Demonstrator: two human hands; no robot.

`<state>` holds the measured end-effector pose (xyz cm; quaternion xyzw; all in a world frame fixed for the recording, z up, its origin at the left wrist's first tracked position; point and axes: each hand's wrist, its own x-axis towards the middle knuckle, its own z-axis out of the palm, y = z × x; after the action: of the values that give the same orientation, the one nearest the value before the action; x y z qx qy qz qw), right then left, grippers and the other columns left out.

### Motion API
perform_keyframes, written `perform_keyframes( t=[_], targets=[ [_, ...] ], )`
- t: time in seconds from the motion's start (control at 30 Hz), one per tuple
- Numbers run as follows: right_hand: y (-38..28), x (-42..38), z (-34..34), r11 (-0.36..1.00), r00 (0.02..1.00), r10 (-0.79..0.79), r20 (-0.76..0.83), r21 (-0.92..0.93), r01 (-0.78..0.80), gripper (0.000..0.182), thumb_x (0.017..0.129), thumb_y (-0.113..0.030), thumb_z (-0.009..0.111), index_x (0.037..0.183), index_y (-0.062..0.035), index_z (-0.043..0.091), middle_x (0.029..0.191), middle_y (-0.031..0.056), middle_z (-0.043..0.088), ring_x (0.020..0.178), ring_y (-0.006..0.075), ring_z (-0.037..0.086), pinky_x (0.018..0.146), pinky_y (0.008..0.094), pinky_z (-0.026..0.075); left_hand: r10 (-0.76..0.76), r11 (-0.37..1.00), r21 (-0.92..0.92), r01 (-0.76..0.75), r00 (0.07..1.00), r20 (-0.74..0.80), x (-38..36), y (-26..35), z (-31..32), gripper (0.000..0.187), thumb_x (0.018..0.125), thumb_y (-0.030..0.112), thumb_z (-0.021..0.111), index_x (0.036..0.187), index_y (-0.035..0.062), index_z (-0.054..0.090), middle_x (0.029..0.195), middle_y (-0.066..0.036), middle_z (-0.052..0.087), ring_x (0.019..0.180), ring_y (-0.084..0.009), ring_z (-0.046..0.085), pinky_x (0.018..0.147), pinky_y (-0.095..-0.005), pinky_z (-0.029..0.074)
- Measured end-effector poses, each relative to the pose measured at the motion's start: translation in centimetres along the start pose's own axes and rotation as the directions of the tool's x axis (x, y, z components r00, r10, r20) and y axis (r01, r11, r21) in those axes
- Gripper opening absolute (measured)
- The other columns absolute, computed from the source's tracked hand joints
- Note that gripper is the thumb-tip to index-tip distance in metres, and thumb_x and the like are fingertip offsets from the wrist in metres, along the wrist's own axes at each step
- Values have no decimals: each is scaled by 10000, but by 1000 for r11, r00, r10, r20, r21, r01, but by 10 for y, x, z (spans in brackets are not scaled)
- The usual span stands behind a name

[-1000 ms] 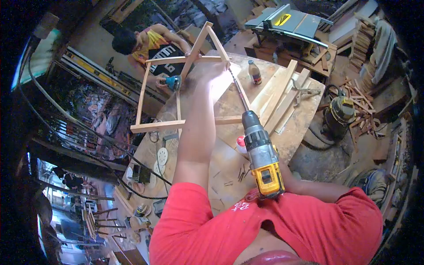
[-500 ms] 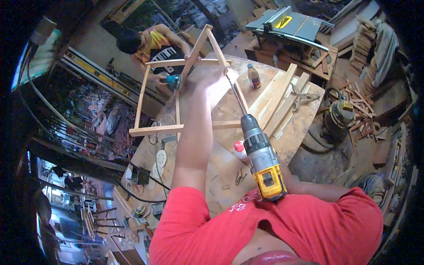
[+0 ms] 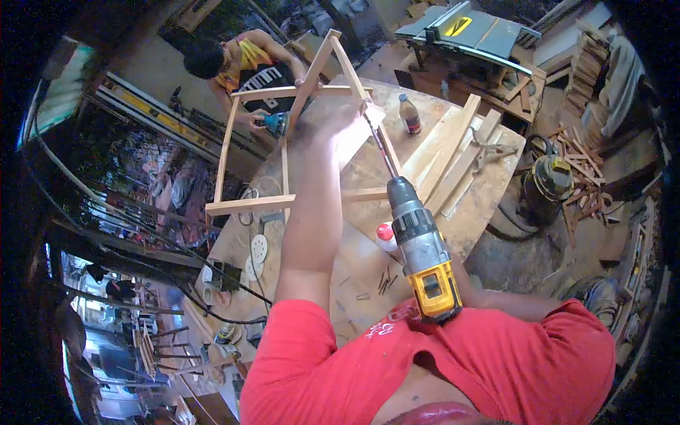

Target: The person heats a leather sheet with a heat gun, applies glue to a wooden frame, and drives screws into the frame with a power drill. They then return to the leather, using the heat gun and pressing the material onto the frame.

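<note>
Little has changed: the yellow, grey and black power drill (image 3: 426, 258) keeps pointing its long bit (image 3: 380, 142) toward the pale wooden frame (image 3: 244, 205), which overhangs the brown wooden table's (image 3: 358, 258) left edge, so the work seems steady. The left hand (image 3: 346, 119) appears to touch the frame's right side (glare hides its fingers' spread); the right hand, hidden behind the drill, seems wrapped around its grip.

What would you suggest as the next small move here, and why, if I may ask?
I would probably edge the left hand away from the drill bit before pressing the drill forward: the bit's tip appears very close to that hand, near the wooden frame, and glare obscures the grip.
</note>
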<state>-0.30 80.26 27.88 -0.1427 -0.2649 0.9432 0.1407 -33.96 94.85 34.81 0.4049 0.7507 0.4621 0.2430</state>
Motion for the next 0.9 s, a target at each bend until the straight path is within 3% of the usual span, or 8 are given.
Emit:
perform_keyframes(
  t=[0.07, 0.2, 0.27, 0.37, 0.47, 0.57, 0.77, 0.9],
  targets=[
    [5, 4, -5, 977, 995, -79, -53, -202, 67, 383, 952, -403, 340, 1026, -76, 527, 818, 75, 620, 727, 183, 629, 629, 300, 529, -2, 1000, 4, 2, 1000, -5, -1, 0, 1, 361, 878, 367, 530, 1054, 55, 578, 874, -101, 605, 829, -264, 570, 807, -376, 456],
    [-4, 3, 3, 995, 999, -34, 21, -92, 35, 347, 958, -360, 343, 1047, -76, 521, 868, 75, 616, 755, 171, 623, 636, 293, 524, 2, 1000, 9, -2, 1000, -9, -1, 0, 1, 369, 872, 371, 538, 1063, 58, 579, 883, -105, 609, 840, -269, 572, 814, -378, 452],
    [4, 3, 0, 968, 989, -129, -78, -228, 108, 311, 956, -326, 357, 1050, -76, 517, 902, 73, 609, 766, 167, 617, 641, 290, 521, 4, 1000, 8, -4, 1000, -9, -2, -2, 1, 373, 870, 374, 542, 1067, 60, 579, 888, -106, 611, 845, -272, 573, 818, -380, 450],
    [-12, -7, 19, 859, 964, -264, -32, -463, 220, 285, 952, -303, 373, 1064, -82, 513, 901, 67, 604, 751, 161, 612, 646, 289, 516, 5, 1000, 12, -5, 1000, -3, -1, -2, 1, 379, 865, 377, 548, 1073, 62, 580, 895, -108, 615, 853, -277, 575, 823, -381, 447],
    [2, 4, 0, 967, 989, -135, -52, -223, 121, 293, 952, -311, 374, 1076, -82, 509, 896, 61, 600, 769, 155, 609, 660, 288, 514, 5, 1000, 11, -5, 1000, 5, -2, -2, 1, 385, 861, 381, 554, 1080, 65, 580, 902, -111, 618, 861, -281, 576, 829, -383, 445],
    [0, 2, 2, 978, 992, -126, -16, -167, 121, 278, 954, -291, 383, 1100, -85, 500, 904, 55, 596, 792, 144, 602, 673, 284, 510, 7, 1000, 19, -7, 1000, 10, -2, -3, 3, 392, 857, 384, 560, 1086, 67, 580, 909, -113, 622, 870, -286, 578, 834, -384, 442],
    [6, 6, -6, 916, 981, -186, -57, -372, 152, 250, 953, -256, 395, 1117, -91, 488, 913, 59, 594, 775, 157, 611, 659, 292, 520, 8, 999, 34, -8, 1000, 6, -3, -3, 3, 406, 849, 392, 573, 1099, 72, 581, 923, -118, 629, 886, -295, 581, 845, -387, 436],
    [2, 5, 0, 981, 993, -97, -68, -177, 83, 256, 952, -268, 396, 1107, -89, 494, 895, 62, 598, 763, 163, 617, 646, 298, 525, 14, 999, 41, -14, 1000, -5, -4, -3, 3, 416, 843, 396, 581, 1107, 75, 582, 932, -121, 633, 897, -300, 583, 852, -390, 433]
  ],
)
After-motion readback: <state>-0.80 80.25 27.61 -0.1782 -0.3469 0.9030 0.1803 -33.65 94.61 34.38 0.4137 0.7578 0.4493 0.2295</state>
